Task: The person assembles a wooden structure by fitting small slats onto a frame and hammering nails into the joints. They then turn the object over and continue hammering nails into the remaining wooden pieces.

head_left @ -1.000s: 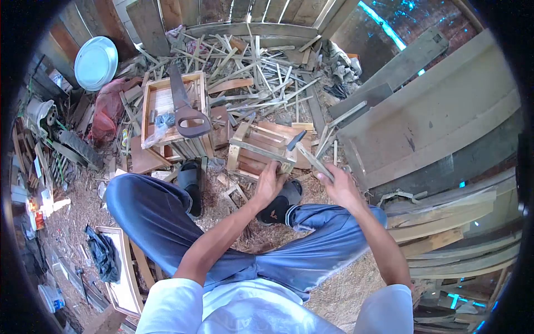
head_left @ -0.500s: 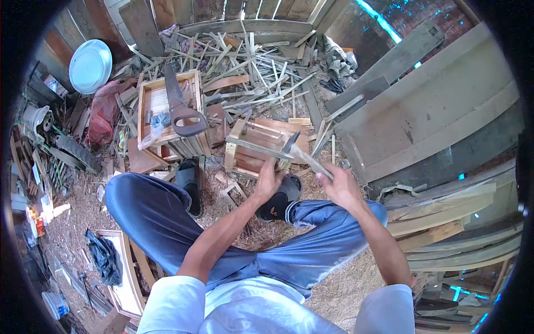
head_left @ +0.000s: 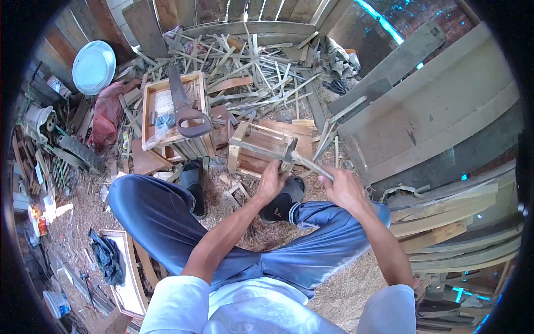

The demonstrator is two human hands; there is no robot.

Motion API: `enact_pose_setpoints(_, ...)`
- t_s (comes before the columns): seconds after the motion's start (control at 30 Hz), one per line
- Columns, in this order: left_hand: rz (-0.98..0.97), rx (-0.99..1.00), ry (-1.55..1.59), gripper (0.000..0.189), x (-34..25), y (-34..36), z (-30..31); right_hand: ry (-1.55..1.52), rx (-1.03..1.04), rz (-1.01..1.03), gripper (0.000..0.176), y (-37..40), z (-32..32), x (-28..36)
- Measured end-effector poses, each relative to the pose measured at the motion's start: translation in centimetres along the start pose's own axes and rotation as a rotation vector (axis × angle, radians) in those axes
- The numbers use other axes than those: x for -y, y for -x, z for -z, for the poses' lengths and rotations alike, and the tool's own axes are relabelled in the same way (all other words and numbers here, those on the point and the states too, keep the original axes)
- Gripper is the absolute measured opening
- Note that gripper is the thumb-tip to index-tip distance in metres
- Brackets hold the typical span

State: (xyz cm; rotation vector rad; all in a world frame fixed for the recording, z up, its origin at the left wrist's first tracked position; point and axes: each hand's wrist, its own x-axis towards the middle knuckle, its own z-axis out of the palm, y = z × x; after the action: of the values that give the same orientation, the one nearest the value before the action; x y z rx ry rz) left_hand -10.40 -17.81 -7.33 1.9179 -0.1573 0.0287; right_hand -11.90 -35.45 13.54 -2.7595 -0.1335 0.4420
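A hammer (head_left: 309,163) is gripped by its pale handle in my right hand (head_left: 342,189), its dark head at the right end of a small wooden frame (head_left: 257,146). My left hand (head_left: 271,183) is closed on the near right corner of that frame; the fingertips are partly hidden behind the wood. The frame is made of slats and rests on the ground in front of my feet. To its left stands a wooden box (head_left: 146,114) with a handsaw (head_left: 186,108) and a clear plastic bag (head_left: 163,123) on top.
Thin wood strips (head_left: 261,72) are heaped by the back wall. Wide boards (head_left: 428,117) lean at the right, above stacked planks (head_left: 445,222). A white round lid (head_left: 93,67) and a red bag (head_left: 107,114) are at the left. A framed panel (head_left: 119,278) lies lower left.
The hammer head has come down a little and turned at the frame's right end. My left hand keeps its hold on the frame. The whole view has shifted slightly.
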Motion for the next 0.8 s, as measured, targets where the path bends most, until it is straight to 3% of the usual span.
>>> enact_pose_setpoints(0.17,-0.105,-0.081,-0.04,0.033,0.6,-0.2,0.0,-0.018,-0.057,0.003,0.029,0.0,-0.5,0.2)
enact_pose_setpoints(0.27,-0.088,-0.032,-0.024,0.033,0.5,-0.3,0.2,0.11,0.035,0.039,0.03,-0.6,-0.3,-0.4)
enact_pose_setpoints(0.33,-0.057,-0.028,-0.07,0.033,0.8,-0.4,0.2,-0.07,-0.122,-0.015,0.029,-0.4,-0.7,0.2)
enact_pose_setpoints(0.43,-0.043,0.013,-0.057,0.033,0.8,0.0,0.3,0.087,0.043,0.027,0.028,-0.1,-0.2,0.6)
enact_pose_setpoints(0.53,-0.081,-0.023,-0.002,0.034,0.9,-0.2,0.2,-0.067,-0.111,-0.021,0.028,-0.3,-0.8,0.2)
enact_pose_setpoints(0.63,-0.049,0.018,-0.071,0.033,0.9,-0.1,0.5,0.112,0.044,0.015,0.027,-0.2,-0.6,0.4)
enact_pose_setpoints(0.73,-0.105,-0.016,-0.023,0.033,-0.1,-0.1,0.8,-0.077,-0.039,-0.022,0.026,-0.4,0.3,0.4)
enact_pose_setpoints(0.8,-0.043,-0.01,-0.001,0.028,0.1,0.4,0.6,0.019,-0.008,-0.009,0.027,-0.1,-0.1,0.2)
